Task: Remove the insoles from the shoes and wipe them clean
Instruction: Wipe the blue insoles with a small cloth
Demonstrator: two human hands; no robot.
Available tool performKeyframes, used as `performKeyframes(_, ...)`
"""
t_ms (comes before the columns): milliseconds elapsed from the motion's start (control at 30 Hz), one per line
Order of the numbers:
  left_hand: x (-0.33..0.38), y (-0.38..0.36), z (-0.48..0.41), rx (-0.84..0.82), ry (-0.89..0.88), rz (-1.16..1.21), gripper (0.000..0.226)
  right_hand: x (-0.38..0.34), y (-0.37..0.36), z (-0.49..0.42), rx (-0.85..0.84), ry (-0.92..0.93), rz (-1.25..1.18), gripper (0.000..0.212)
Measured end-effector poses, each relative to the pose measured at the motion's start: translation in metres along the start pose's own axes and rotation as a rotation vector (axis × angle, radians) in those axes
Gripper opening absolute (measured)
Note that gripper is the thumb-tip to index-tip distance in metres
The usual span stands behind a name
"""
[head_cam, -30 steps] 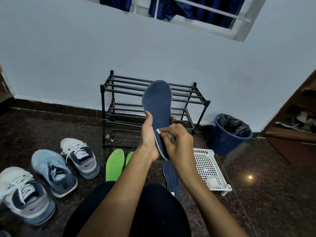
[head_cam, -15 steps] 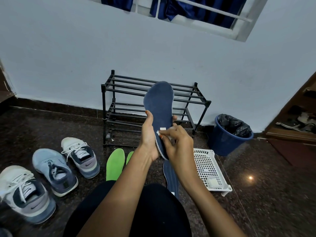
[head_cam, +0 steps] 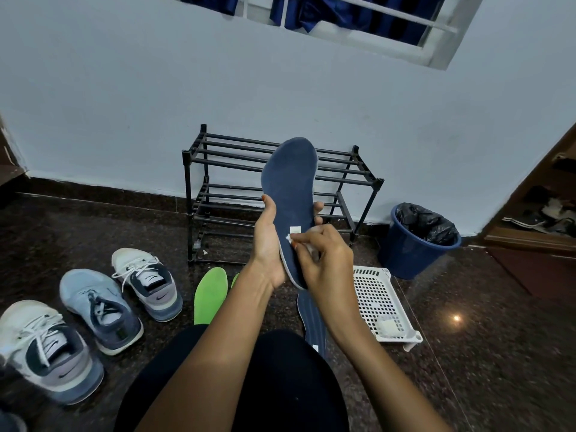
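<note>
My left hand (head_cam: 268,244) grips a dark blue insole (head_cam: 288,188) by its heel half and holds it upright in front of me. A small white label shows on the insole's face. My right hand (head_cam: 324,260) pinches a small white wipe (head_cam: 290,237) against the insole just below that label. A second dark blue insole (head_cam: 313,319) lies on the floor under my right forearm. Two green insoles (head_cam: 210,294) lie on the floor beside my left forearm; the second one is mostly hidden. Three sneakers (head_cam: 146,282) stand in a row at the left.
A black metal shoe rack (head_cam: 218,169) stands against the wall behind the insole. A white perforated basket (head_cam: 374,300) holding a white wad lies at my right. A blue bin (head_cam: 411,251) with a black liner sits beyond it. An open wooden cabinet is at far right.
My right hand with the wipe has slid slightly down the insole's face, uncovering the white label. The left hand keeps its hold on the insole.
</note>
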State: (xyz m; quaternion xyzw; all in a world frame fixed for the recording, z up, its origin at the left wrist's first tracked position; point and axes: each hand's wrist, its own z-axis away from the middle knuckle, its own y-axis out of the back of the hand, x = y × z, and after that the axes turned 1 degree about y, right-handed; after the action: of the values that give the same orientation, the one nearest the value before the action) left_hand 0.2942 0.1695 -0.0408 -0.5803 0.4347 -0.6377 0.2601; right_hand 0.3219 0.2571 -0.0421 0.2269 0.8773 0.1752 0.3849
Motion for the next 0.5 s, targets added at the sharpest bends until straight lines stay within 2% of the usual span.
performKeyframes(200,0.003,0.000,0.000,-0.004,-0.028,0.009,0.074,-0.003,0.005,0.023,-0.096,0.020,-0.100,0.014)
performKeyframes(500,0.000,0.000,0.002,-0.067,0.011,-0.036,0.081,-0.003,0.001,0.004,-0.008,0.015,-0.041,0.013)
